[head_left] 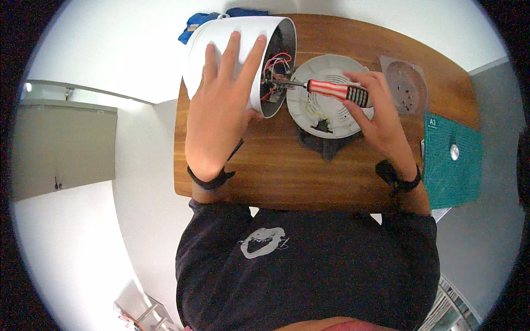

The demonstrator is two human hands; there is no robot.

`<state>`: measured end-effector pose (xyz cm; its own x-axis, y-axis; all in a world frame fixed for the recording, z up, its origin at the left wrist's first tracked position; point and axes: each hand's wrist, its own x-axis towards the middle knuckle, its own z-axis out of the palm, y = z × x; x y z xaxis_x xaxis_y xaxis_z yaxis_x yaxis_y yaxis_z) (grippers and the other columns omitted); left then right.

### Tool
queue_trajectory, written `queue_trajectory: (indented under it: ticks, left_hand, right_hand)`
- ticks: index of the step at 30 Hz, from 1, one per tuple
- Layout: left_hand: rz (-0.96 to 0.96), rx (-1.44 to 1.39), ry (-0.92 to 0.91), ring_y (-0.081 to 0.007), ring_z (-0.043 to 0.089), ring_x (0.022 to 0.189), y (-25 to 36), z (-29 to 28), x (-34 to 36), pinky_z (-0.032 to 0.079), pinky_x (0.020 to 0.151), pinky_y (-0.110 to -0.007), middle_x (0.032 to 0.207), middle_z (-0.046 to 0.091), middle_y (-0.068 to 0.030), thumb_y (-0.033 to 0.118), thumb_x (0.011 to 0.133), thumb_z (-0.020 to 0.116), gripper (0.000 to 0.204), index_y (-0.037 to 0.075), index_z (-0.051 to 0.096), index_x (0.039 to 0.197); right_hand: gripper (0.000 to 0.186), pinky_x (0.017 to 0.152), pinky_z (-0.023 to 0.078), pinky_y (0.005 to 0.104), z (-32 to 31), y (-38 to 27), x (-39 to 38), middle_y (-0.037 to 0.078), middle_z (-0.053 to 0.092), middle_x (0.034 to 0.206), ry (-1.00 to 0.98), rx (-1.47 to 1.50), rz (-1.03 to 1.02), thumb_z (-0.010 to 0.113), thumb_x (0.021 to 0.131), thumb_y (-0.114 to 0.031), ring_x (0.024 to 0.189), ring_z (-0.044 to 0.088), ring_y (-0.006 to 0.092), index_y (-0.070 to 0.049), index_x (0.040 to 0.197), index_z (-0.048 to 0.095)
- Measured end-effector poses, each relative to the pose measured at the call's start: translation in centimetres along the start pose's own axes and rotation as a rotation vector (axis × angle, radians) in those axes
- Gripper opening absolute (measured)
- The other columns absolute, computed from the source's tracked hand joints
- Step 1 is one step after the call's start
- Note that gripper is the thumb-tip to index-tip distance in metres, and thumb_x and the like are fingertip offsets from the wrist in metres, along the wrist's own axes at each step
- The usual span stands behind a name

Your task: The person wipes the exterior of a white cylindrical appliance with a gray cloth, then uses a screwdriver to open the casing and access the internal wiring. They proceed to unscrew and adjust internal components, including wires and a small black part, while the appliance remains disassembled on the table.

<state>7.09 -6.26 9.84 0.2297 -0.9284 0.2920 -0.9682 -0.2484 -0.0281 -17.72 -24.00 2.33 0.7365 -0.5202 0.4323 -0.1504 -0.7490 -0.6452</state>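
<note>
My left hand (pixel 218 110) grips a white cylindrical housing (pixel 201 63) from the side, fingers spread over its shell and thumb low by the rim. Its open end faces right, showing red and white wires and dark parts (pixel 273 77) inside. My right hand (pixel 375 116) holds a screwdriver (pixel 326 88) with a red, white and black handle, its shaft reaching into that opening; the tip is too small to make out. Under the screwdriver lies a round white plastic disc (pixel 309 110) with a black connector on thin wires (pixel 322 126), resting partly on a dark cloth (pixel 317 146).
A wooden table (pixel 276 176) bears a clear tray of small parts (pixel 406 88) at the right and a green cutting mat (pixel 450 176) with a small silver round object (pixel 454 152). Blue fabric (pixel 193 27) lies behind the housing. A beige cabinet (pixel 66 143) stands at the left.
</note>
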Motion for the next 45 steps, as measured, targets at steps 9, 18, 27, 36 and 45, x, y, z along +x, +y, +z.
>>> queue_trajectory:
  ticks: [9, 18, 27, 36, 45]
  left_hand:
    - [0.025, -0.009, 0.074, -0.0534, 0.045, 0.152, 0.2, 0.2, -0.3, 0.058, 0.115, -0.053, 0.172, 0.044, -0.0184, 0.006, 0.065, 0.099, 0.124, 0.026, 0.039, 0.172]
    - [0.03, 0.019, 0.087, -0.0524, 0.046, 0.152, -0.2, 0.5, -0.1, 0.055, 0.119, -0.054, 0.172, 0.044, -0.0177, 0.007, 0.066, 0.098, 0.124, 0.026, 0.038, 0.173]
    - [0.021, 0.048, 0.077, -0.0514, 0.047, 0.152, -0.1, 0.5, 0.1, 0.056, 0.119, -0.053, 0.172, 0.044, -0.0174, 0.011, 0.065, 0.099, 0.124, 0.026, 0.038, 0.173]
    - [0.029, 0.012, 0.072, -0.0525, 0.046, 0.152, 0.0, 0.4, 0.0, 0.055, 0.119, -0.054, 0.172, 0.044, -0.0185, 0.006, 0.066, 0.098, 0.124, 0.025, 0.038, 0.173]
    - [0.024, 0.025, 0.094, -0.0553, 0.043, 0.155, -0.2, 1.4, -0.1, 0.058, 0.115, -0.057, 0.176, 0.039, -0.0178, 0.005, 0.068, 0.096, 0.127, 0.028, 0.031, 0.175]
  right_hand:
    - [0.061, 0.103, 0.057, 0.0398, -1.2, -1.0, 0.9, 0.016, 0.063, 0.144, -0.324, 0.201, 0.489, 0.082, 0.093, 0.001, 0.126, 0.066, 0.0304, -0.01, 0.149, 0.062]
    - [0.069, 0.09, 0.058, 0.0309, 0.2, 0.0, 0.8, 0.009, 0.074, 0.121, -0.017, 0.019, -0.053, 0.081, 0.091, 0.005, 0.099, 0.071, 0.0185, -0.008, 0.155, 0.059]
    - [0.068, 0.09, 0.057, 0.031, -0.7, -0.9, 0.0, 0.01, 0.069, 0.126, -0.341, 0.447, 0.408, 0.08, 0.094, 0.0, 0.105, 0.071, 0.0182, -0.012, 0.158, 0.06]
    - [0.06, 0.088, 0.055, 0.036, 1.3, -0.4, 0.2, 0.009, 0.065, 0.12, -0.053, -0.092, -0.127, 0.081, 0.082, 0.012, 0.111, 0.067, 0.0268, -0.018, 0.134, 0.079]
    - [0.059, 0.085, 0.056, 0.0355, 0.8, -0.5, 0.0, 0.009, 0.064, 0.119, -0.018, -0.18, -0.18, 0.082, 0.082, 0.014, 0.107, 0.067, 0.026, -0.016, 0.132, 0.08]
